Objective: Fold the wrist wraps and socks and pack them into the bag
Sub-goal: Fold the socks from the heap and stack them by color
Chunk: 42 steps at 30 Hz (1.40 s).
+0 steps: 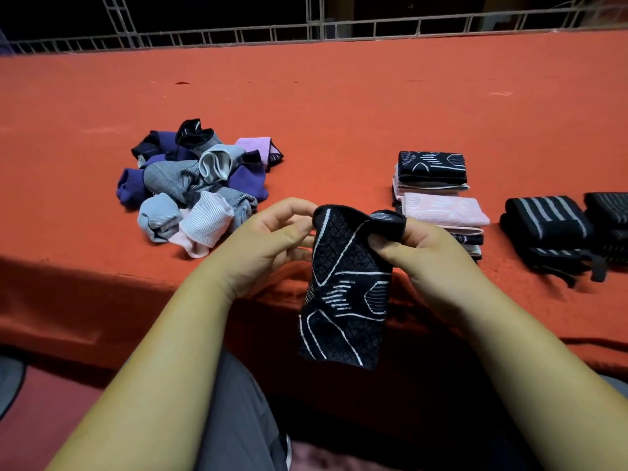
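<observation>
Grip: left hand pinches black sock | right hand pinches cuff

The black knitted sock with white lines is matt cloth with a fine gridded texture. The heap of purple, grey and pink socks is ribbed knit. The orange-red desk cloth looks matt and fuzzy. The black grey-striped wrist wraps look thick and woven.

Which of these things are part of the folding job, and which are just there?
Job: black sock in left hand and right hand; sock pile; folded stack; wrist wraps.
Just there: red cloth; railing.
</observation>
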### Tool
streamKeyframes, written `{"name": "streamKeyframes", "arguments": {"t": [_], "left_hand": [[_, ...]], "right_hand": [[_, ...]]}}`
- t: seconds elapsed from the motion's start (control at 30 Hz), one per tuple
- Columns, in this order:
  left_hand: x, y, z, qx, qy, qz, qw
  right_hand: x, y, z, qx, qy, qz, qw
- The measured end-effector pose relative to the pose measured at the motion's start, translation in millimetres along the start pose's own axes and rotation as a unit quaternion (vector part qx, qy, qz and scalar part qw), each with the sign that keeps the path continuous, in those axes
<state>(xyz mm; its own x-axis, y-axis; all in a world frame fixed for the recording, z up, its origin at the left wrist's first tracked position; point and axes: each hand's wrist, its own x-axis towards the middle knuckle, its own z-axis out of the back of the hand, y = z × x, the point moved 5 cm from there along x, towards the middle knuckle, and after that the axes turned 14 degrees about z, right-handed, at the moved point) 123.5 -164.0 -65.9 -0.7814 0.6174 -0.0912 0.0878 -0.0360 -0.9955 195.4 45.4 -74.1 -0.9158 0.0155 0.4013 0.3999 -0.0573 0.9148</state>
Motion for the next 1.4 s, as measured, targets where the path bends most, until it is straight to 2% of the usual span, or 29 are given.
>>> {"name": "streamKeyframes", "arguments": {"t": [0.13, 0.27, 0.33, 0.4, 0.47, 0.53, 0.8, 0.97, 1.1, 1.27, 1.4], "left_hand": [[-4, 0, -17, 0.023, 0.011, -0.002, 1.000], [-1, -3, -11, -0.061, -0.004, -0.020, 0.998], [2, -3, -4, -0.092, -0.010, -0.056, 0.994], [1, -4, 0, -0.104, 0.016, -0.075, 0.992], [1, -4, -3, -0.088, 0.052, -0.082, 0.991], [1, -4, -6, -0.045, 0.052, -0.088, 0.994], [7, -6, 5, -0.022, -0.092, -0.104, 0.990], [2, -12, 13, -0.044, -0.042, -0.128, 0.990], [0, -13, 19, 0.029, -0.023, -0.139, 0.990], [0, -8, 25, 0.084, -0.024, -0.104, 0.991], [2, -7, 22, 0.056, -0.025, -0.053, 0.997]], "right_hand": [[-2, -1, -1, 0.038, 0.010, 0.000, 0.999], [-1, -6, -1, 0.066, 0.003, -0.016, 0.998], [1, -8, 0, 0.072, -0.003, -0.029, 0.997], [2, -10, 1, 0.067, -0.016, -0.037, 0.997], [2, -11, 2, 0.068, -0.035, -0.045, 0.996], [2, -13, 2, 0.073, -0.046, -0.049, 0.995], [1, -10, 1, 0.013, -0.046, -0.034, 0.998], [2, -4, 5, -0.034, -0.063, -0.014, 0.997], [3, -2, 7, -0.060, -0.047, -0.004, 0.997], [3, -3, 7, -0.026, -0.004, -0.010, 1.000], [2, -4, 6, -0.015, 0.019, -0.006, 1.000]]}}
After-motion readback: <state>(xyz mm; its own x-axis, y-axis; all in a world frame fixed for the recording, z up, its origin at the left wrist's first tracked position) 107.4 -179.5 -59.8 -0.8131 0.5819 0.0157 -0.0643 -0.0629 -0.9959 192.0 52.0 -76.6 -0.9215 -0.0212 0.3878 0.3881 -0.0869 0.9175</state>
